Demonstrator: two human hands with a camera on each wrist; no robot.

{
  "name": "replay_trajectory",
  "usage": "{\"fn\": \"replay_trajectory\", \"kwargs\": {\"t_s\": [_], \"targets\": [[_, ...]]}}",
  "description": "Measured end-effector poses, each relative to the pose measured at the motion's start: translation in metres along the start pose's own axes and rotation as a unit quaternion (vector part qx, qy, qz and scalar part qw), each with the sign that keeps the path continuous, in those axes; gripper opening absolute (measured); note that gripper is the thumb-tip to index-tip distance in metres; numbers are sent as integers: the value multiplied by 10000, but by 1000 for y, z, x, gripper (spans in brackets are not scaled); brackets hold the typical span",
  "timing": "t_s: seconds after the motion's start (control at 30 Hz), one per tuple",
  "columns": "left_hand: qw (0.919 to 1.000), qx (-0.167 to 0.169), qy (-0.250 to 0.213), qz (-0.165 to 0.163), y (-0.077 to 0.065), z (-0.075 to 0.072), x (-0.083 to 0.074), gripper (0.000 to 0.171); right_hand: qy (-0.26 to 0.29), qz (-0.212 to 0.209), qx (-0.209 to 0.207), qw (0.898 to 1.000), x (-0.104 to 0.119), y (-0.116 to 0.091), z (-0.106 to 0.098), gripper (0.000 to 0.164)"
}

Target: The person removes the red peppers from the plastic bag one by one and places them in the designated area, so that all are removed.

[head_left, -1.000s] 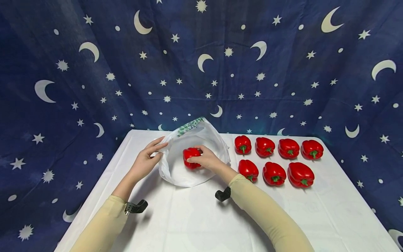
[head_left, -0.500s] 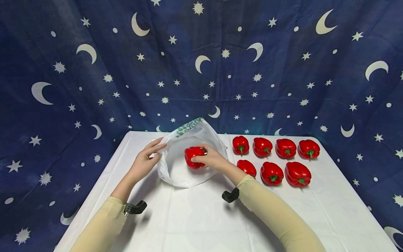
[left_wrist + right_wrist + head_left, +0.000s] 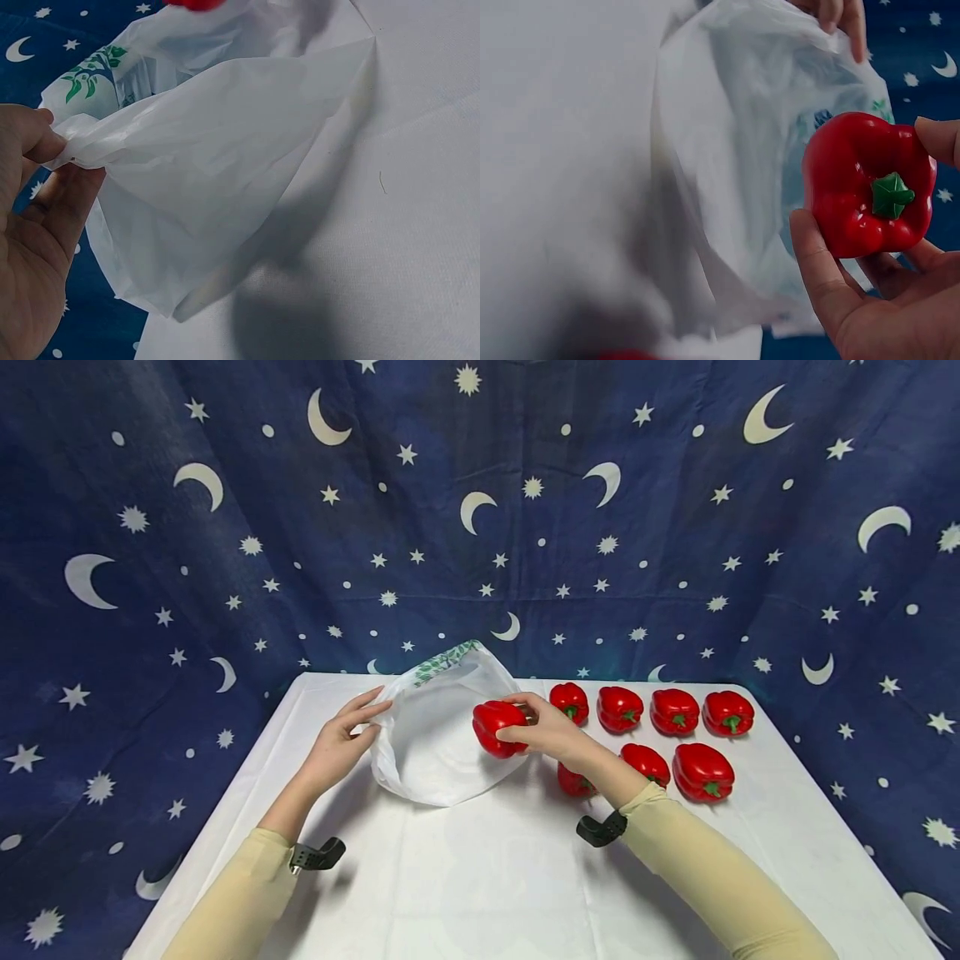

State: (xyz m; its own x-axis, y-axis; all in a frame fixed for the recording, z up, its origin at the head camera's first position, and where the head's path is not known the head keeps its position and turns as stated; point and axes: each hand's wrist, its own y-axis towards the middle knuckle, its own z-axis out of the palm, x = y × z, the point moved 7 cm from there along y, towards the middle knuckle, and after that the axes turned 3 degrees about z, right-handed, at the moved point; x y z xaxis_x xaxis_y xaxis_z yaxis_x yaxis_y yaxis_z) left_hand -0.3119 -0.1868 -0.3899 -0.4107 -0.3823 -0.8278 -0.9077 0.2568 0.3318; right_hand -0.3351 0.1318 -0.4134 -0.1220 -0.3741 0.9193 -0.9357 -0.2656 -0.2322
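Observation:
A white plastic bag (image 3: 427, 777) with a green leaf print lies with its mouth wide, facing the person. My left hand (image 3: 340, 745) pinches the left edge of that mouth; the left wrist view shows thumb and fingers gathering the plastic (image 3: 187, 157). In my right hand (image 3: 553, 731) is a red bell pepper (image 3: 495, 728), held up at the right side of the bag's mouth. Seen from the right wrist, the pepper's green stem (image 3: 890, 196) points at the camera, with thumb and fingers round its sides. Whether anything lies deeper in the bag is hidden.
To the right, several more red bell peppers lie in a back row (image 3: 674, 710) and a front row (image 3: 703, 772). The right forearm partly covers the front row's left end. A white cloth (image 3: 480, 877) covers the table, with a dark blue star-and-moon curtain (image 3: 420, 510) behind.
The right hand has drawn the bell pepper from inside the bag's mouth to its right edge, moving right and slightly up. The left hand keeps its hold on the bag.

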Motion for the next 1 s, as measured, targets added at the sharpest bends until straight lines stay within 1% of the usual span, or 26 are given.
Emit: {"fn": "replay_trajectory", "kwargs": {"t_s": [0.17,0.4,0.57,0.63,0.73,0.87,1.0], "targets": [[10000,17,-63,9,-1,-1,0,39,-85,42,-137,9999,-2,-17,-29,82],[9999,20,-136,6,-3,-1,0,39,-208,72,-373,9991,-11,-37,-71,88],[9999,17,-89,49,-3,-1,0,39,-80,-77,-320,9994,-19,-52,-95,85],[10000,18,-58,76,-3,-1,-1,40,-90,-145,-272,9995,-22,-58,-105,84],[10000,17,13,87,-3,-2,-2,39,-126,-186,-321,9992,-28,-70,-122,84],[10000,33,76,50,-3,-2,-2,39,-121,-155,-478,9987,-37,-85,-147,85],[9999,63,81,2,-3,-1,-3,39,-88,-65,-740,9972,-46,-99,-171,85]]}}
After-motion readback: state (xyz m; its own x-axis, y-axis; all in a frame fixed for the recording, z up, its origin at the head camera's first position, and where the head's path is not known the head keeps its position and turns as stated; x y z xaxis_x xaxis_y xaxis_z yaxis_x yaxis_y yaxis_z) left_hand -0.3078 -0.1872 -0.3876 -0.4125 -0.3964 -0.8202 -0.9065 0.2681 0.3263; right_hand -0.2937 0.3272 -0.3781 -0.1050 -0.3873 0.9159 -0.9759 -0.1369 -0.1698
